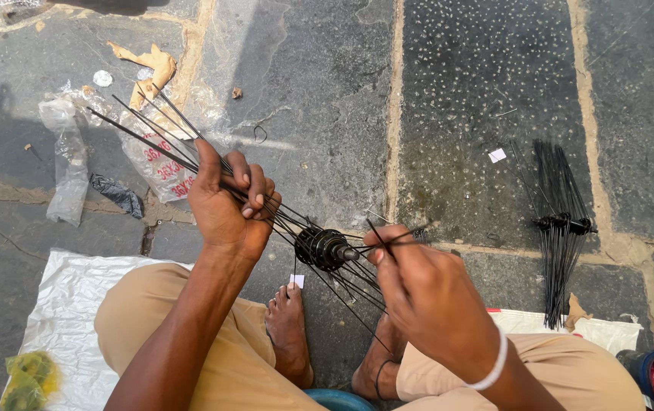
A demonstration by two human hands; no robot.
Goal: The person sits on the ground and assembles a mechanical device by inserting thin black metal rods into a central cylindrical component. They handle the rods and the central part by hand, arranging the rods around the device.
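Wheel hub, centre frame, black spokes fanning toward 10 o'clock. Left hand clamped on spoke bundle; right hand pinching single spoke, probably at flange. Spare spokes at 3 o'clock. Keep bundle taut, hub steady.

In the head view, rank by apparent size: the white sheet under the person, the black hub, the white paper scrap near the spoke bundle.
1. White sheet
2. Black hub
3. White paper scrap

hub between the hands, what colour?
Black. The hub and its spokes both show black, clearest in the head view.
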